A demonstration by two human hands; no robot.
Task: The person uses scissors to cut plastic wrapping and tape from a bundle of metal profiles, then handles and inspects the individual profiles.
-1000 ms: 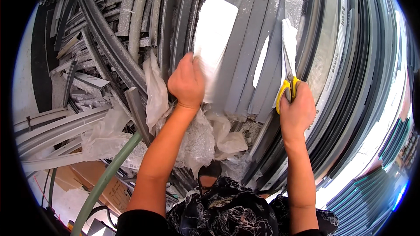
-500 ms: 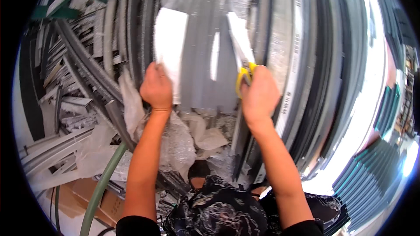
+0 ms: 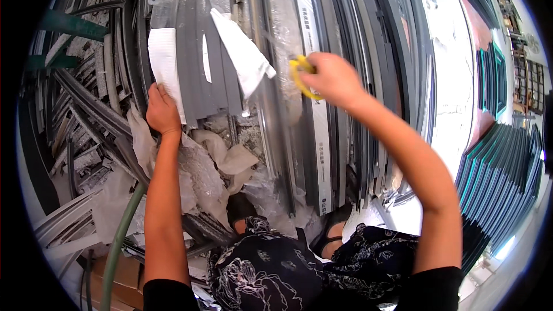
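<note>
My left hand (image 3: 162, 109) is closed on the lower left edge of a white sheet (image 3: 163, 60), thin like film or foam wrap. The sheet lies along a bundle of flat grey profiles (image 3: 193, 75), with a narrow white slit-shaped patch in the middle. On the bundle's right side a loose white flap (image 3: 242, 52) is folded outward, its lower tip free. Off to the right of that flap, my right hand (image 3: 337, 80) grips yellow-handled scissors (image 3: 298, 78) over the neighbouring profiles. The scissors' blades are blurred and cannot be made out.
Long dark profiles (image 3: 368, 80) run lengthwise to the right. Crumpled plastic wrap (image 3: 201, 175) lies by my feet. Profile offcuts (image 3: 86, 121) are heaped at the left, beside a green hose (image 3: 124, 242) and a cardboard box (image 3: 124, 282). Stacked teal-edged panels (image 3: 501, 178) stand far right.
My right hand has swung right with the scissors, away from the bundle. The right white flap now spreads outward. My left hand remains at the left sheet; the view has shifted right.
</note>
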